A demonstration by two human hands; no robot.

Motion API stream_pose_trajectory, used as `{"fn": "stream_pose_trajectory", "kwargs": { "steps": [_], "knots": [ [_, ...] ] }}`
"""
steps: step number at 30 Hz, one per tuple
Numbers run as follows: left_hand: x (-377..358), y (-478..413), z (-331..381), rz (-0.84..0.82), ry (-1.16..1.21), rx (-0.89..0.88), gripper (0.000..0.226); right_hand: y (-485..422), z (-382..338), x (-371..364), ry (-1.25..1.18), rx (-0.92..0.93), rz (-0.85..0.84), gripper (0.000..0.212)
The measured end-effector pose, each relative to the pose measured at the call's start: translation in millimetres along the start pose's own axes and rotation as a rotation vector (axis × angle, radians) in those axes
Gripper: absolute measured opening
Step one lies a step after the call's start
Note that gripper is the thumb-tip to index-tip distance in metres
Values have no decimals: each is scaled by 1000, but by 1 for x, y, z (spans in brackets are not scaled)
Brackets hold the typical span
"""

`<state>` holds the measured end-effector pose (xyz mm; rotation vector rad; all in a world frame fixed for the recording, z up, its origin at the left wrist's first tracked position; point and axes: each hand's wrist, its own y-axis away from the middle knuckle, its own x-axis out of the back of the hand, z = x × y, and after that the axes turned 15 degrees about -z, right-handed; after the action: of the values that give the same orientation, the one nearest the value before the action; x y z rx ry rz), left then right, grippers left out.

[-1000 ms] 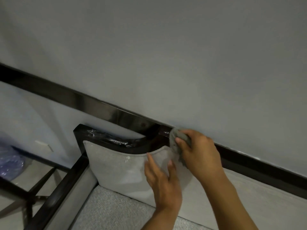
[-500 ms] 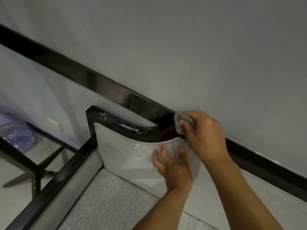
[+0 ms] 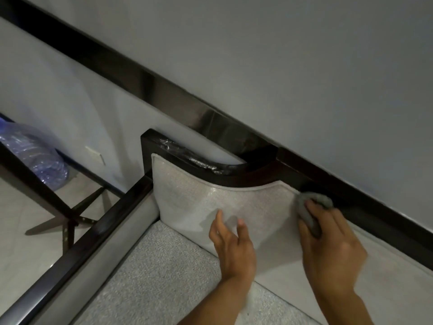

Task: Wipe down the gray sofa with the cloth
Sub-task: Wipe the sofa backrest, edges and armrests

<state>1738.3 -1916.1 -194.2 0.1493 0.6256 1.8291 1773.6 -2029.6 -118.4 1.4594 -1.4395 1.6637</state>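
Note:
The gray sofa has a light back cushion (image 3: 199, 198), a textured seat (image 3: 159, 277) and a dark wooden frame (image 3: 210, 165). My right hand (image 3: 332, 245) grips a bunched gray cloth (image 3: 311, 207) against the cushion's upper right edge, just below the dark back rail. My left hand (image 3: 234, 245) lies with straight fingers against the front of the cushion, to the left of the cloth.
A gray wall (image 3: 304, 66) with a dark band (image 3: 164, 85) runs close behind the sofa. The sofa's dark armrest (image 3: 89, 235) runs along the left. Beyond it are a dark-legged stand (image 3: 63, 216), a blue plastic bottle (image 3: 35, 151) and pale floor.
My right hand has slid the cloth down from the dark back rail onto the cushion's top right edge. My left hand stays on the cushion. The view has shifted.

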Motion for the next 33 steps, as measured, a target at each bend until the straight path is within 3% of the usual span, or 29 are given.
{"fn": "stream_pose_trajectory", "kwargs": {
  "steps": [5, 12, 17, 18, 21, 24, 28, 30, 32, 33],
  "knots": [
    [-6, -8, 3, -66, 144, 115, 68, -22, -39, -36, 173, 238, -246, 38],
    [9, -21, -1, -109, 195, 119, 96, -12, -11, 16, 235, 112, -120, 25],
    [32, -53, -8, 97, 370, 62, 82, -55, -82, -51, 453, 323, -508, 36],
    [38, -60, -8, 114, 437, 51, 86, -61, -96, -69, 503, 354, -542, 38],
    [45, -67, -13, 51, 640, 15, 132, -61, -108, -93, 523, 399, -595, 42],
    [45, -64, -16, 48, 394, -12, 90, -46, -88, -69, 439, 417, -671, 45],
    [46, -68, -24, 25, 345, -11, 85, -47, -84, -67, 479, 387, -695, 53],
    [48, -68, -23, 3, 452, -29, 97, -57, -108, -88, 443, 432, -659, 27],
    [49, -71, -25, 28, 507, -14, 127, -64, -129, -100, 398, 441, -653, 52],
    [50, -71, -25, 32, 491, -6, 130, -65, -132, -100, 389, 441, -666, 58]
  ]
}}
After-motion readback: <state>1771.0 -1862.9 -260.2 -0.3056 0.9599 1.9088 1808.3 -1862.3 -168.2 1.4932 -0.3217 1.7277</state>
